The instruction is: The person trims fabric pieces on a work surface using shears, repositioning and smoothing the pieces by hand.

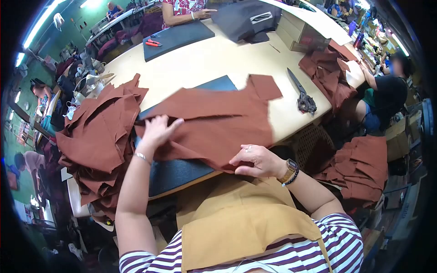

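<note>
The red-brown cloth (223, 141) is lying over the dark mat (170, 177). It is being touched by the left hand (157, 132), fingers wide, perhaps for flatness; its near edge, by the half-curled right hand (260, 162). Any pinch is being hidden.

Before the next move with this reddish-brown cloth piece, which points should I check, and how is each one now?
- Left hand on the reddish-brown cloth piece: ok.
- Right hand at its near edge: ok.
- Cloth smooth: not ok, creases and a long dark gap show.
- Cloth wholly over the dark blue flat board: not ok, it extends past it at right.
- Dark metal scissors apart from the cloth: ok.
- Single layer: cannot tell.
</note>
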`<state>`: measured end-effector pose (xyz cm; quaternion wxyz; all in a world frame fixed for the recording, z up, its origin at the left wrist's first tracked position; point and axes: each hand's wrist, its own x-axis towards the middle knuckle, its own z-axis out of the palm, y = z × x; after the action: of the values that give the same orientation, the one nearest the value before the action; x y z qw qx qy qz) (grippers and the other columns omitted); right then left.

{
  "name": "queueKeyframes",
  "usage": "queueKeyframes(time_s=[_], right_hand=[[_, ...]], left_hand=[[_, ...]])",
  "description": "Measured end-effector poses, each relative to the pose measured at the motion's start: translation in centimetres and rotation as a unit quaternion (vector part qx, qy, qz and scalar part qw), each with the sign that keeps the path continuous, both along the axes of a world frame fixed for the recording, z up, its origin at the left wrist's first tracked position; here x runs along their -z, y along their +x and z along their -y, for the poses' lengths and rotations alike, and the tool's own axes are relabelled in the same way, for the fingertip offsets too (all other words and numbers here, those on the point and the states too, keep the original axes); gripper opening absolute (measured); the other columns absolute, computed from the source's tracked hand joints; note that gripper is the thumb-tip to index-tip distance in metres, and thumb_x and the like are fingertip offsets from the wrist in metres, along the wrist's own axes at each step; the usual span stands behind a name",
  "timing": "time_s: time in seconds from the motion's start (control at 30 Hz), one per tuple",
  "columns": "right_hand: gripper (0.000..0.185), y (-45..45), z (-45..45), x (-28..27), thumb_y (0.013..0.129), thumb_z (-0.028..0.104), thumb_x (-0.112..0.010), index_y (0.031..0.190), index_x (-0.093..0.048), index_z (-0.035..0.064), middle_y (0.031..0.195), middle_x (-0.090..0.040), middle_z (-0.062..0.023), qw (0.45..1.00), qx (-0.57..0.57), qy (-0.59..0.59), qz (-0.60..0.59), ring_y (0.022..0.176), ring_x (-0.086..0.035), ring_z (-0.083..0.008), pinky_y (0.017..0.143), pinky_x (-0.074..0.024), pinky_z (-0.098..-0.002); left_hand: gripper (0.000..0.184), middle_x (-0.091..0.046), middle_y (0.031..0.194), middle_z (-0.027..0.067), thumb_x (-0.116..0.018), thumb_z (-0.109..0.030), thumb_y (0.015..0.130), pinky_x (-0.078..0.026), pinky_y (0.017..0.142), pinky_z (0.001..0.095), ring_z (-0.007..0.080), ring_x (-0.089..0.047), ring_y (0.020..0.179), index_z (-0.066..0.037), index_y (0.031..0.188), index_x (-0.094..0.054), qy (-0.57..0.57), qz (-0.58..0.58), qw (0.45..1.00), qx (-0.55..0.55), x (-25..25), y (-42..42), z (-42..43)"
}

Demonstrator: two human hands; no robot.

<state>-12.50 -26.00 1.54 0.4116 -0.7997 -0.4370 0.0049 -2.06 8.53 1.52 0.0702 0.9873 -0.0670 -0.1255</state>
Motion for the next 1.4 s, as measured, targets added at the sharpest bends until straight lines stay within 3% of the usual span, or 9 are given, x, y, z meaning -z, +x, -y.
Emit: queueKeyframes(time_s=[0.2,0.37,0.43,0.57,0.7,0.83,1.1,1.27,1.4], right_hand=[[0.056,0.6,-0.2,0.4,0.083,0.05,-0.065,0.117,-0.06,0.0058,0.124,-0.058,-0.0133,0.956,0.17,-0.165,0.172,0.117,-0.054,-0.0318,0.102,-0.0347,-0.0545],[0.058,-1.0,-1.9,-0.8,0.082,0.049,-0.064,0.121,-0.058,0.0073,0.123,-0.058,-0.0142,0.992,0.043,-0.122,0.011,0.113,-0.056,-0.0305,0.103,-0.0346,-0.0535],[0.059,0.1,-1.4,-1.1,0.084,0.052,-0.061,0.122,-0.057,0.007,0.122,-0.059,-0.0136,0.985,0.112,-0.09,0.095,0.114,-0.055,-0.0307,0.103,-0.0346,-0.0539],[0.067,1.0,0.2,1.6,0.086,0.055,-0.056,0.133,-0.05,0.0088,0.139,-0.046,-0.0161,0.948,0.196,-0.22,0.118,0.133,-0.039,-0.0319,0.107,-0.0249,-0.0601],[0.069,0.5,-1.6,1.6,0.086,0.057,-0.054,0.135,-0.047,0.0088,0.141,-0.044,-0.0173,0.953,0.192,-0.198,0.129,0.134,-0.038,-0.0331,0.107,-0.0239,-0.0614],[0.068,2.2,-1.4,1.3,0.087,0.055,-0.054,0.137,-0.045,0.0102,0.141,-0.044,-0.0162,0.969,0.161,-0.168,0.085,0.133,-0.039,-0.0323,0.108,-0.0252,-0.0575],[0.058,4.5,7.5,0.8,0.091,0.053,-0.05,0.127,-0.052,0.008,0.131,-0.054,-0.0177,0.881,0.388,-0.265,0.058,0.126,-0.047,-0.0322,0.1,-0.033,-0.0591],[0.051,5.2,9.2,1.9,0.092,0.046,-0.051,0.122,-0.056,0.0056,0.127,-0.056,-0.0182,0.902,0.399,-0.158,0.047,0.121,-0.05,-0.0345,0.102,-0.0341,-0.0556],[0.043,7.0,10.4,1.0,0.09,0.038,-0.055,0.119,-0.058,0.007,0.122,-0.059,-0.0156,0.859,0.462,-0.206,0.077,0.112,-0.056,-0.0337,0.096,-0.0418,-0.0479]], left_hand=[[0.093,-0.011,0.155,0.0246,-0.032,-0.077,0.083,-0.009,0.107,0.0681,0.0372,-0.008,0.145,-0.014,0.151,-0.02,0.057,0.013,0.993,-0.101,-0.7,1.1,6.5],[0.099,-0.019,0.154,0.0206,-0.055,-0.076,0.072,-0.009,0.108,0.0677,0.037,-0.014,0.143,-0.017,0.148,-0.029,-0.016,0.155,0.981,0.118,2.3,1.9,8.3],[0.099,-0.022,0.154,0.0169,-0.058,-0.075,0.07,-0.01,0.108,0.0671,0.0347,-0.018,0.143,-0.018,0.147,-0.032,-0.026,0.15,0.954,0.259,1.3,3.7,6.3],[0.09,-0.021,0.154,0.0177,-0.052,-0.072,0.077,-0.009,0.109,0.0656,0.0339,-0.016,0.143,-0.018,0.146,-0.033,0.099,0.304,0.944,0.086,1.2,4.3,3.9],[0.091,-0.012,0.156,0.0204,-0.044,-0.076,0.081,-0.007,0.108,0.067,0.0372,-0.007,0.144,-0.018,0.149,-0.026,0.005,0.073,0.997,-0.013,0.4,-0.1,8.2],[0.09,-0.016,0.156,0.0159,-0.055,-0.069,0.079,-0.009,0.108,0.0671,0.0336,-0.011,0.145,-0.02,0.148,-0.028,-0.001,0.145,0.988,0.061,1.5,1.7,4.8],[0.085,-0.017,0.156,0.0126,-0.055,-0.065,0.081,-0.013,0.111,0.0608,0.0325,-0.013,0.144,-0.023,0.149,-0.026,0.115,0.164,0.976,0.091,0.3,4.1,-7.8],[0.08,-0.017,0.156,0.0127,-0.054,-0.061,0.084,-0.013,0.11,0.0636,0.0329,-0.012,0.144,-0.022,0.148,-0.027,-0.001,0.245,0.966,0.084,-0.2,2.4,-1.2],[0.079,-0.018,0.156,0.012,-0.054,-0.061,0.084,-0.013,0.11,0.0632,0.0342,-0.012,0.144,-0.022,0.148,-0.03,-0.041,0.207,0.973,0.094,1.1,-0.9,5.7]])
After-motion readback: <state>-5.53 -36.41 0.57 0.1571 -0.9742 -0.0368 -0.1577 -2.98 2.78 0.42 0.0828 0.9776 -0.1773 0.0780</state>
